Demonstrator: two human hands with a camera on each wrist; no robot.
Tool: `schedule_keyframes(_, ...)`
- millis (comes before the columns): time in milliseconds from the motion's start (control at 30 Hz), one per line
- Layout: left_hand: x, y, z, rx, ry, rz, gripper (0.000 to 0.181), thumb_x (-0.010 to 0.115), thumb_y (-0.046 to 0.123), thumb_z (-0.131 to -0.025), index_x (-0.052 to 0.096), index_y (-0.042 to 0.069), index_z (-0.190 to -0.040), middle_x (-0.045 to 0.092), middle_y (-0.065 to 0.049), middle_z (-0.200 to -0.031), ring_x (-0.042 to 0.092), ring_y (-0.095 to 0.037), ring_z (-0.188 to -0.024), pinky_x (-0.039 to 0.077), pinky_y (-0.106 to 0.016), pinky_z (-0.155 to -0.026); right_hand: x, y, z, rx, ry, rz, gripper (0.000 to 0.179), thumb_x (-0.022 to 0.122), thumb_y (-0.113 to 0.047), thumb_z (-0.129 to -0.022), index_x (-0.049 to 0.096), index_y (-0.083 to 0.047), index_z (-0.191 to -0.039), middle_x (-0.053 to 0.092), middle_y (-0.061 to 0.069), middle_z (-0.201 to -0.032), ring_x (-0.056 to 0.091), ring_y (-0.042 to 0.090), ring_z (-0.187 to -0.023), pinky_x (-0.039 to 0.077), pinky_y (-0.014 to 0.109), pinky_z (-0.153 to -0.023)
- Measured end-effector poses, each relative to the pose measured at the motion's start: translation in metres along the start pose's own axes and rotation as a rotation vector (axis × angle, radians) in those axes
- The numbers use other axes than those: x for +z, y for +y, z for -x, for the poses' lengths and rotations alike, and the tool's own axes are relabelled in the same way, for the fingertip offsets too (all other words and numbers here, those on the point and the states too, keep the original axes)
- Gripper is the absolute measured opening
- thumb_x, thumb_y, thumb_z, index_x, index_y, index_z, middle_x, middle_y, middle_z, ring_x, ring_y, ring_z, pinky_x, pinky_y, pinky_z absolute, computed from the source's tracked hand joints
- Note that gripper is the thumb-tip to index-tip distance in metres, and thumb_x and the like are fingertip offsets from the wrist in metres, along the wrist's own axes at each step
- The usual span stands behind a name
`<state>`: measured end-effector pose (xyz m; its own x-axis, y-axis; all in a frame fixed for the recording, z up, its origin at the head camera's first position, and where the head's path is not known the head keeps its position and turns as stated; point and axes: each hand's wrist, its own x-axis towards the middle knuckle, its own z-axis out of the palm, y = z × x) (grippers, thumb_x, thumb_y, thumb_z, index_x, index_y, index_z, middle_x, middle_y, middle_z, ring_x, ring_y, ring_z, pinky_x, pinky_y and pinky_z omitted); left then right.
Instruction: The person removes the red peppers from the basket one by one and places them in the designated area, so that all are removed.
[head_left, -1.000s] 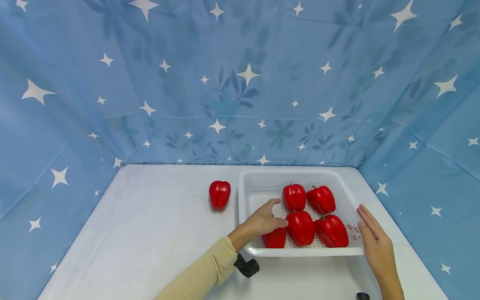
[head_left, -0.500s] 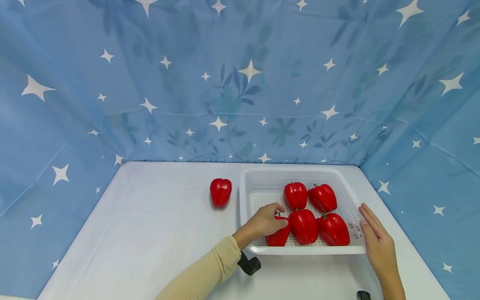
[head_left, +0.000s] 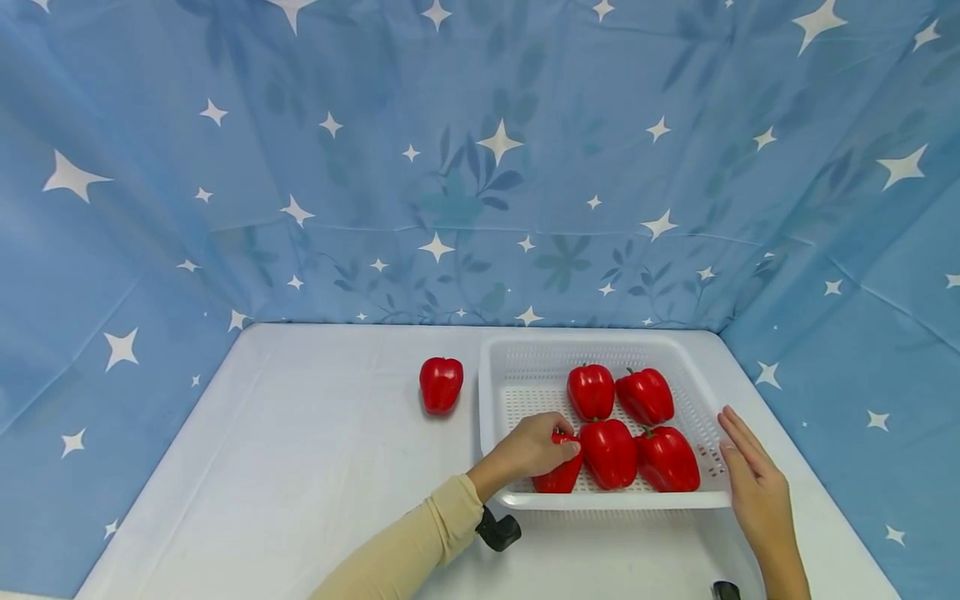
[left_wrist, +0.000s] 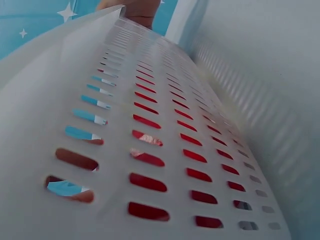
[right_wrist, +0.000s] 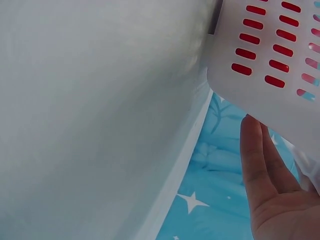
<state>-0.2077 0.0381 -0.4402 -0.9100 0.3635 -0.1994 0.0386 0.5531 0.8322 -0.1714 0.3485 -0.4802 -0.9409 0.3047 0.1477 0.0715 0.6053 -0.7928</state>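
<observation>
Several red bell peppers sit in a white perforated plastic basket (head_left: 600, 502). My left hand (head_left: 534, 446) reaches over the basket's left side and grips the front-left bell pepper (head_left: 558, 477), fingers and thumb curled round its top. Right beside it lies the front-middle bell pepper (head_left: 609, 454). At the basket's right wall, my right hand (head_left: 759, 492) rests with fingers straight against the outside. In the right wrist view its fingers (right_wrist: 252, 150) reach up to the basket's edge. The left wrist view shows mostly the slotted basket wall (left_wrist: 115, 185), with red behind the slots.
One more bell pepper (head_left: 441, 386) stands on the white table (head_left: 322, 433), left of the basket. Inside are also a back-middle pepper (head_left: 591, 392), a back-right pepper (head_left: 645, 396) and a front-right pepper (head_left: 667, 458). A blue star-patterned curtain (head_left: 450, 192) encloses the back and sides.
My left hand's fingers have curled down from a spread pose onto the front-left bell pepper, which has shifted slightly right. My right hand stays at the basket's right wall.
</observation>
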Motion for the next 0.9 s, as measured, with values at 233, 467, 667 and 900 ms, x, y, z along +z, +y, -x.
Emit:
schedule_keyframes(233,0.0016,-0.0007,-0.0023,0.035,0.042,-0.002,0.026,0.079,0.016,-0.096,0.073,0.006,-0.12,0.068,-0.003,-0.106,0.06,-0.017,-0.09,0.062,-0.032,-0.076,0.0006,0.0002,0.0012,-0.002,0.013,-0.001,0.052,0.042,-0.039,-0.115,0.043,-0.024,-0.165,0.031,-0.007,-0.172,0.023,0.01,-0.159,0.039,0.059,-0.109)
schedule_keyframes(467,0.0032,-0.0012,-0.0023,0.06,0.075,-0.013,0.025,0.082,0.017,-0.094,0.075,0.006,-0.115,0.064,-0.002,-0.104,0.059,-0.015,-0.09,0.061,-0.03,-0.072,0.0018,0.0015,0.0016,-0.005,0.014,-0.009,0.052,0.042,-0.038,-0.115,0.045,-0.022,-0.165,0.032,-0.007,-0.172,0.024,0.008,-0.158,0.038,0.055,-0.11)
schedule_keyframes(667,0.003,-0.0013,-0.0006,0.066,0.1,0.016,0.024,0.083,0.02,-0.093,0.073,0.009,-0.112,0.063,-0.001,-0.104,0.06,-0.014,-0.089,0.062,-0.03,-0.07,0.0015,0.001,0.0018,0.002,0.011,-0.012,0.052,0.041,-0.038,-0.115,0.045,-0.022,-0.165,0.031,-0.008,-0.172,0.022,0.008,-0.159,0.037,0.057,-0.112)
schedule_keyframes(900,-0.0001,-0.0002,0.0012,0.078,0.119,0.081,0.029,0.085,0.021,-0.091,0.072,0.009,-0.114,0.062,-0.001,-0.107,0.061,-0.014,-0.09,0.064,-0.034,-0.072,0.0012,0.0003,0.0015,0.017,0.005,-0.002,0.053,0.04,-0.039,-0.116,0.042,-0.022,-0.166,0.03,-0.005,-0.173,0.022,0.014,-0.16,0.04,0.061,-0.107)
